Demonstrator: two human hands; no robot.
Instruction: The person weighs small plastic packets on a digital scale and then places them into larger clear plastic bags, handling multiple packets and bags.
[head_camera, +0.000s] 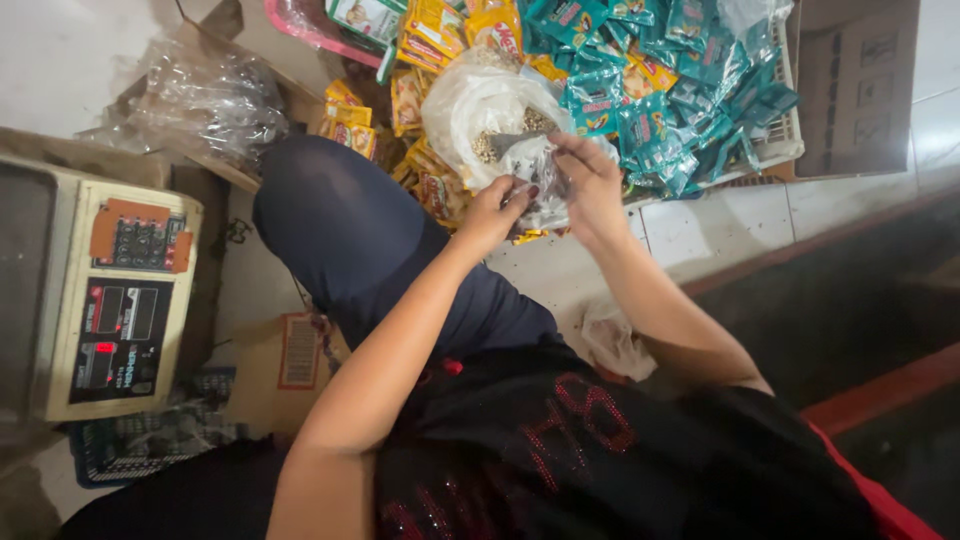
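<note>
Seated on the floor, a person pinches a small clear plastic bag (535, 180) between both hands, left hand (495, 212) and right hand (590, 180) closed on it, above a larger white bag of seeds (480, 105), beside teal snack packets (650, 90) and a weighing scale (120, 290).

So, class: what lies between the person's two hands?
In the head view, a small clear bag of seeds lies between the left hand and right hand, pinched by both.

Dim, soft light; slight motion blur
</note>
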